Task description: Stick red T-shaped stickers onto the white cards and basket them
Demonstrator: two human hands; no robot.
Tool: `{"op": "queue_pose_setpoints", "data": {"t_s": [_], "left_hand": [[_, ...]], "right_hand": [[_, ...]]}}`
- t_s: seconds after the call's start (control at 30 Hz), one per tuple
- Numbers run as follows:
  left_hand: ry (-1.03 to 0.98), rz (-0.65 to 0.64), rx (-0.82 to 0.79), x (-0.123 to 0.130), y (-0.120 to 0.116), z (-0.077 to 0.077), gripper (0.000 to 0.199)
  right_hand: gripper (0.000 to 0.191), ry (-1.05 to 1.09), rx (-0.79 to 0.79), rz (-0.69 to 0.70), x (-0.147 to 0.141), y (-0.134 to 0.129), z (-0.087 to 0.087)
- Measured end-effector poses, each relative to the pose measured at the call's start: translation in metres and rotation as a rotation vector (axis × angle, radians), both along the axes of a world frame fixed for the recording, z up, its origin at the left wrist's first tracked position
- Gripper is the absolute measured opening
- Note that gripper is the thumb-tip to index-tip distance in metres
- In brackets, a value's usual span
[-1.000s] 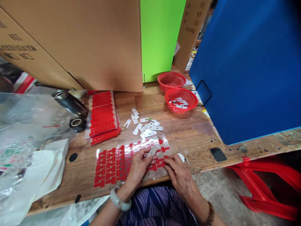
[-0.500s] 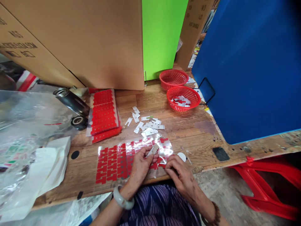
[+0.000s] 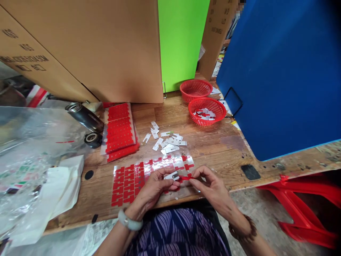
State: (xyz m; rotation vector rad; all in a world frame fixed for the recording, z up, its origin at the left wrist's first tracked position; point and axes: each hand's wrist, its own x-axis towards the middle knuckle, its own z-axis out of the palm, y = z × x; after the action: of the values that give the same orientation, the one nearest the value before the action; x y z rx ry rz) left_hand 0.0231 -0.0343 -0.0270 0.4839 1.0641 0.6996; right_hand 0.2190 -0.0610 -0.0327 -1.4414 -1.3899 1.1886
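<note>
Between the thumb and fingers of my left hand [image 3: 157, 185] is a small slotted metal plate [image 3: 172, 176]. My right hand [image 3: 209, 181] pinches a red T-shaped sticker [image 3: 187, 177], held close to the plate's right end; whether the two touch I cannot tell. Both hands are over a clear sheet of red stickers [image 3: 129, 183] lying at the table's front edge. Beyond the sheet is a loose pile of similar slotted metal plates [image 3: 172, 141].
Two red baskets [image 3: 195, 89] stand at the back, the nearer holding plates with red on them. Left are stacked red sticker sheets [image 3: 119, 126], a dark flask [image 3: 85, 117], its cap [image 3: 92, 139] and plastic bags [image 3: 29, 177]. A blue board [image 3: 287, 78] rises at right.
My right hand has moved up and left from the sheet's right edge and now shows a red sticker in its fingers. My left hand keeps the plate, now turned flatter.
</note>
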Motion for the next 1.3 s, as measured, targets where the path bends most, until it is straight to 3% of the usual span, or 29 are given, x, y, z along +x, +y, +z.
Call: {"op": "queue_pose_setpoints", "data": {"t_s": [0.13,0.3,1.3], "left_hand": [[-0.002,-0.038,0.006,-0.007,-0.005,0.011,0.042],[-0.011,-0.066,-0.009,-0.009,-0.007,0.013,0.044],[0.032,-0.09,-0.032,-0.004,-0.002,0.018,0.048]], "right_hand": [[0.009,-0.026,0.053,0.11,-0.014,0.011,0.007],[0.008,-0.032,0.05,0.21,-0.024,0.013,0.009],[0.01,-0.12,0.04,0.237,-0.023,0.013,0.014]]}}
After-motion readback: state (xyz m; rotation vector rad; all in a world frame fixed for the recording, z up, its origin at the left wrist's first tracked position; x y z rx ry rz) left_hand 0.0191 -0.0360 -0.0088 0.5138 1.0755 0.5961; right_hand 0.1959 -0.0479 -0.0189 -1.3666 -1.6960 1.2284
